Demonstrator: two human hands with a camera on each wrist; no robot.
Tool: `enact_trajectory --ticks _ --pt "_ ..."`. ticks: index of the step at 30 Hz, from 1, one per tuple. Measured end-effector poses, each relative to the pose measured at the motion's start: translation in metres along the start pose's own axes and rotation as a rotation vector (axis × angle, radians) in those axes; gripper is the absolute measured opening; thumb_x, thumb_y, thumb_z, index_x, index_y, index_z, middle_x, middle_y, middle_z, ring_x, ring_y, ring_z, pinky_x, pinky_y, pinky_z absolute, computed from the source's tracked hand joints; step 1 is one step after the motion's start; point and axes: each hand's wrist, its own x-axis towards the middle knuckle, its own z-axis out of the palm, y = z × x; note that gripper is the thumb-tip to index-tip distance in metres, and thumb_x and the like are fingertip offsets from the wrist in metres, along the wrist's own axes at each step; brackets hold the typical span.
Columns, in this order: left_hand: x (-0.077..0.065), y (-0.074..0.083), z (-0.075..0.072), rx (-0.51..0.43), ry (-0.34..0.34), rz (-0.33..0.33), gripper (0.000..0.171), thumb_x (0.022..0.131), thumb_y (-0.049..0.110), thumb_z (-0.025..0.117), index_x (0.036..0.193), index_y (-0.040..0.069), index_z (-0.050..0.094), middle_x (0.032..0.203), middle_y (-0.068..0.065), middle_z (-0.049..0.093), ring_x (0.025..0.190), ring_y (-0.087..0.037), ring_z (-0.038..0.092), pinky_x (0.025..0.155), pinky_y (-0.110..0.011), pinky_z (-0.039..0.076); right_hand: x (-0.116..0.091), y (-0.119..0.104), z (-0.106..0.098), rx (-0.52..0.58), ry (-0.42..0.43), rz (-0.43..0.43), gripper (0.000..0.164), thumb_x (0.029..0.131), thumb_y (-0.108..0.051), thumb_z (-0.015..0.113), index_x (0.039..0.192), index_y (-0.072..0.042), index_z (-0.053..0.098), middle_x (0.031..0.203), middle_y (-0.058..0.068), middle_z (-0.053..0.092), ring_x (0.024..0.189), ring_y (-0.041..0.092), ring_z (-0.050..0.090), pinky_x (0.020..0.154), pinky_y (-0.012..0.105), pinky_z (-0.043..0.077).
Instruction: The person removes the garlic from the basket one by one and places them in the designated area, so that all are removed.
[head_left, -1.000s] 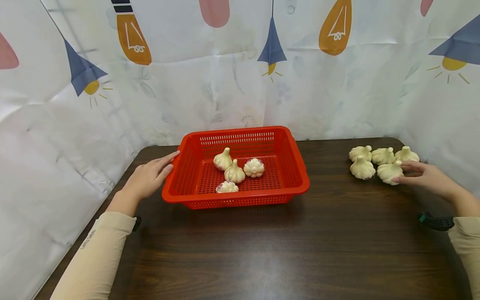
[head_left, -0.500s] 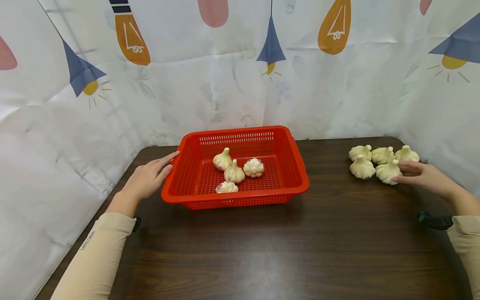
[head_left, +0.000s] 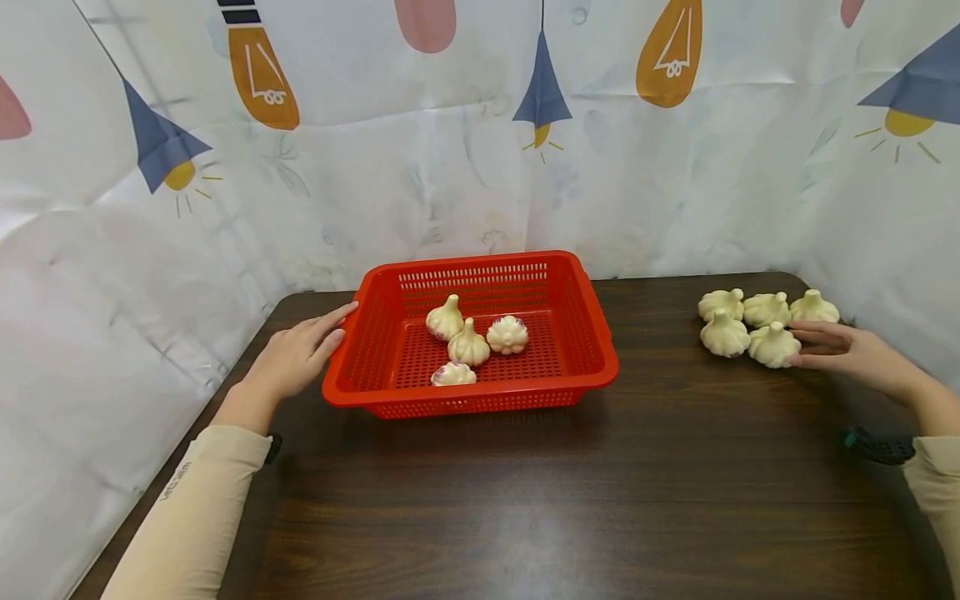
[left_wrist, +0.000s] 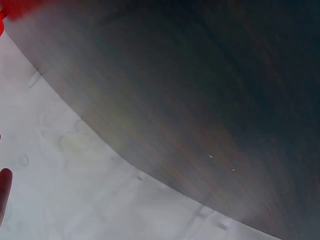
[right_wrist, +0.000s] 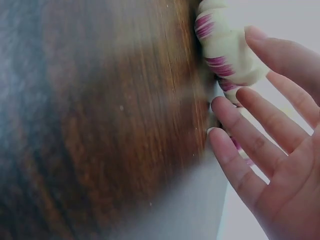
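A red plastic basket stands on the dark table with several garlic bulbs inside. My left hand lies at its left side, fingers extended to the rim; the left wrist view catches only a fingertip and a red corner. At the far right, a cluster of garlic bulbs sits on the table. My right hand is right beside the nearest right bulb, thumb and fingers spread at it. In the right wrist view the fingers look loose, near a purple-streaked bulb; contact is unclear.
The dark wooden table stretches in front of the basket and between it and the bulbs. A white printed cloth hangs behind the table and along both sides.
The nearest right bulb has shifted slightly left, closer to the bulb beside it, with my right fingers following. My left hand and the basket stay in place.
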Motion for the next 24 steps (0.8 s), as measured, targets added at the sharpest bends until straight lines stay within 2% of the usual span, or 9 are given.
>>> enact_trajectory --ticks 7,13,20,24 --pt "0.0 0.0 0.0 0.001 -0.003 -0.006 0.055 0.111 0.039 0.038 0.161 0.018 0.035 0.146 -0.028 0.051 0.126 -0.049 0.052 0.099 -0.068 0.042 -0.007 -0.002 0.001 -0.031 0.017 -0.021 0.06 0.098 -0.012 0.071 0.152 -0.001 0.046 0.117 -0.042 0.048 0.101 -0.02 0.051 0.075 0.009 0.047" --pt "0.0 -0.001 0.0 0.003 0.006 0.004 0.054 0.111 0.038 0.039 0.161 0.017 0.035 0.146 -0.028 0.051 0.126 -0.049 0.052 0.099 -0.069 0.042 -0.013 -0.002 -0.001 0.044 0.049 -0.11 0.051 0.098 0.0 0.067 0.143 -0.022 0.057 0.122 -0.038 0.056 0.098 -0.013 0.06 0.074 0.009 0.049" --pt "0.0 -0.001 0.001 0.005 0.006 0.006 0.054 0.111 0.038 0.038 0.161 0.017 0.035 0.145 -0.028 0.052 0.125 -0.049 0.053 0.098 -0.069 0.043 -0.016 -0.015 -0.003 -0.049 0.131 -0.119 0.039 0.101 -0.008 0.066 0.136 -0.024 0.059 0.115 -0.043 0.051 0.094 -0.02 0.054 0.07 0.006 0.044" --pt "0.0 0.0 0.0 0.002 0.013 0.009 0.054 0.111 0.038 0.039 0.161 0.017 0.036 0.145 -0.028 0.052 0.124 -0.049 0.053 0.097 -0.068 0.043 -0.016 -0.029 -0.004 -0.049 0.18 -0.144 0.038 0.101 -0.008 0.066 0.133 -0.027 0.061 0.113 -0.042 0.053 0.094 -0.021 0.055 0.071 0.005 0.044"
